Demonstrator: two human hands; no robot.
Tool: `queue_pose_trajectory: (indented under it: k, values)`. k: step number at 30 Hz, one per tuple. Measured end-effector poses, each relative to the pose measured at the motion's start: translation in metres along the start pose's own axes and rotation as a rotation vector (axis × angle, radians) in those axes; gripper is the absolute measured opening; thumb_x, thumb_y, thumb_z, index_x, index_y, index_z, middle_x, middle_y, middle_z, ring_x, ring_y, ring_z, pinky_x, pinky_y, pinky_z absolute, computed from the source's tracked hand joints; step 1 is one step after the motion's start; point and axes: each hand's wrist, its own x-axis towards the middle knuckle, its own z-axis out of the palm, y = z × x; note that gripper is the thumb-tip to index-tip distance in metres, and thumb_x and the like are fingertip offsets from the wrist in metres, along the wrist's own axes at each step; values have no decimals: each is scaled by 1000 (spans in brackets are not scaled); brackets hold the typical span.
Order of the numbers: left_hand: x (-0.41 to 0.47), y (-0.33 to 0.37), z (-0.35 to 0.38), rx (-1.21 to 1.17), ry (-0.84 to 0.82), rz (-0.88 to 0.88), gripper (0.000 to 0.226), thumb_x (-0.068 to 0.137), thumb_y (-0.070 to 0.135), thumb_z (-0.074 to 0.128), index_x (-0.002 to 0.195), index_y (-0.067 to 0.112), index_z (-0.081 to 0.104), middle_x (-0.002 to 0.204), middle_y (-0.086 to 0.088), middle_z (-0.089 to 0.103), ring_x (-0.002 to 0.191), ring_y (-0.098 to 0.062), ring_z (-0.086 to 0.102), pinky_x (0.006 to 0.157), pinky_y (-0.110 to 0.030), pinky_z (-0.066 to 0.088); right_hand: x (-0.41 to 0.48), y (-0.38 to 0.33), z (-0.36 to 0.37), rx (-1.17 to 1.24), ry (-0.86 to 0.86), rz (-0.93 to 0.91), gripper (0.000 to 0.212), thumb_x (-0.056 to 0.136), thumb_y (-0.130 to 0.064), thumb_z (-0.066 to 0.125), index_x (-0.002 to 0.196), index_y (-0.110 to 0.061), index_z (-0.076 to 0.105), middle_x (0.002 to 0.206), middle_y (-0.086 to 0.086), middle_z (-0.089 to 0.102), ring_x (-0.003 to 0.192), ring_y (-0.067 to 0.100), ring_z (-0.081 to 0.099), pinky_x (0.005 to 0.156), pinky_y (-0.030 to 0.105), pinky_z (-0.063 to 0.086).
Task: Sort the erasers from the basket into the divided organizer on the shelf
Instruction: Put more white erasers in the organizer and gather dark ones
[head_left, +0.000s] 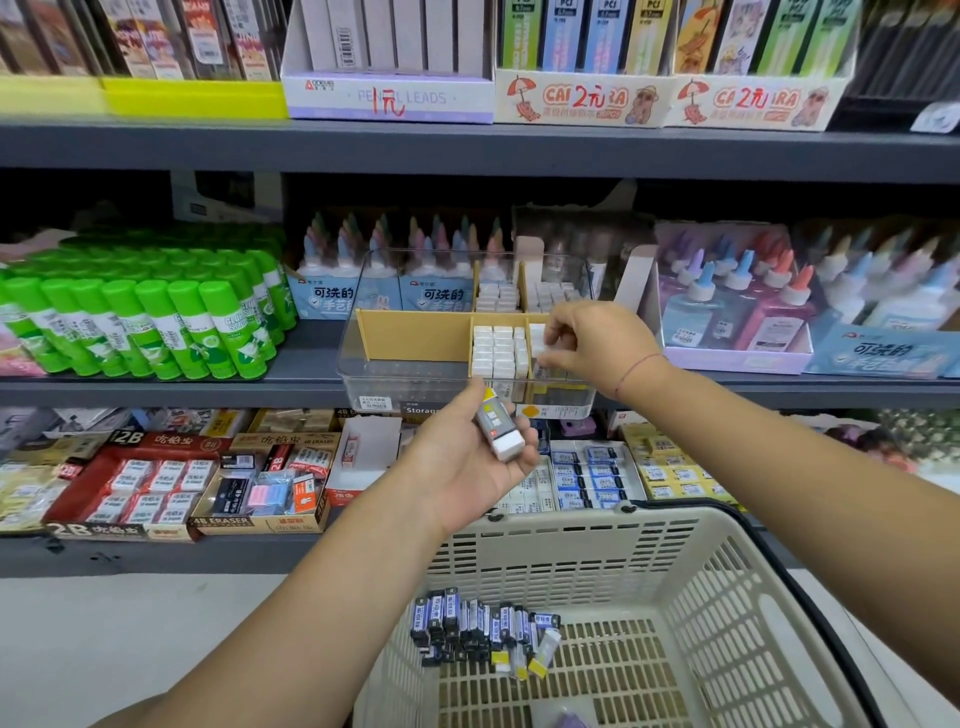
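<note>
Eraser sorting, maybe halfway by my guess

Head cam: right hand (597, 345) pinches a small white eraser (540, 338) over the front-right section of the clear plastic, cardboard-divided organizer (410, 387) on the shelf. Left hand (467, 462) grips a grey-sleeved white eraser (500, 430) just below it. Several sections look filled, but a pile of blue-sleeved erasers (478, 631) is left in the beige plastic basket (571, 551).

Grey shop shelves (467, 150), stocked stationery, pale floor (130, 623)
</note>
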Motion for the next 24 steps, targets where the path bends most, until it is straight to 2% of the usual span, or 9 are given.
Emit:
queue_pose_trajectory:
  k: [3, 6, 8, 10, 13, 16, 19, 21, 24]
  values:
    - [2, -1, 1, 58, -18, 40, 44, 94, 48, 47, 86, 6, 53, 66, -8, 51, 53, -16, 49, 40, -20, 43, -18, -16, -10, 390, 49, 72, 22, 81, -35, 72, 88, -16, 63, 73, -5, 57, 62, 5, 50, 63, 22, 44]
    - [3, -5, 3, 178, -4, 116, 47, 91, 53, 47, 90, 8, 58, 63, -4, 55, 47, -12, 50, 36, -18, 39, -48, -38, -14, 734, -195, 133, 33, 77, -37, 74, 94, -13, 60, 80, 1, 61, 65, 5, 53, 69, 24, 48]
    - [2, -7, 4, 209, 16, 143, 50, 89, 55, 48, 92, 7, 61, 65, -4, 64, 44, -9, 55, 36, -16, 39, -67, -50, -6, 760, -288, 180, 36, 75, -36, 76, 93, -13, 56, 79, 1, 60, 63, 6, 51, 65, 23, 47]
    - [1, -8, 3, 208, 53, 164, 51, 85, 56, 53, 95, 8, 62, 73, -8, 70, 52, -11, 63, 39, -15, 41, -78, -59, 3, 866, -252, 235, 32, 76, -27, 77, 92, -11, 55, 74, 1, 57, 60, 7, 47, 61, 20, 43]
    - [3, -11, 1, 254, 95, 200, 61, 74, 59, 59, 105, 6, 62, 84, -11, 74, 73, -16, 71, 56, -24, 53, -87, -68, 11, 974, -146, 290, 21, 77, -15, 77, 88, -8, 60, 73, 5, 54, 60, 10, 45, 60, 21, 43]
    - [1, -11, 2, 249, 76, 220, 53, 83, 55, 56, 101, 6, 60, 81, -10, 74, 75, -17, 71, 68, -29, 55, -89, -72, 16, 1032, -129, 361, 14, 78, -12, 76, 80, -11, 61, 72, 4, 56, 61, 11, 48, 63, 21, 44]
    - [-3, -8, 4, 192, 50, 174, 52, 91, 58, 44, 95, 9, 62, 77, -6, 66, 66, -16, 58, 59, -25, 48, -79, -60, 0, 1149, -114, 424, 10, 82, -13, 72, 82, -10, 62, 80, 10, 64, 69, 14, 60, 67, 26, 50]
    - [-3, -4, 2, 96, 70, 131, 42, 98, 47, 41, 89, 9, 56, 71, -7, 53, 61, -16, 48, 49, -24, 46, -64, -39, -20, 1197, -66, 424, 4, 87, -6, 64, 84, -9, 62, 79, 11, 67, 64, 15, 63, 60, 23, 54]
    - [0, -1, -3, 8, 77, 101, 26, 102, 27, 42, 98, 4, 52, 75, -11, 51, 63, -19, 49, 45, -21, 50, -37, -5, -47, 956, 27, 324, 8, 88, -2, 61, 84, -9, 63, 71, 10, 66, 56, 10, 64, 56, 18, 55]
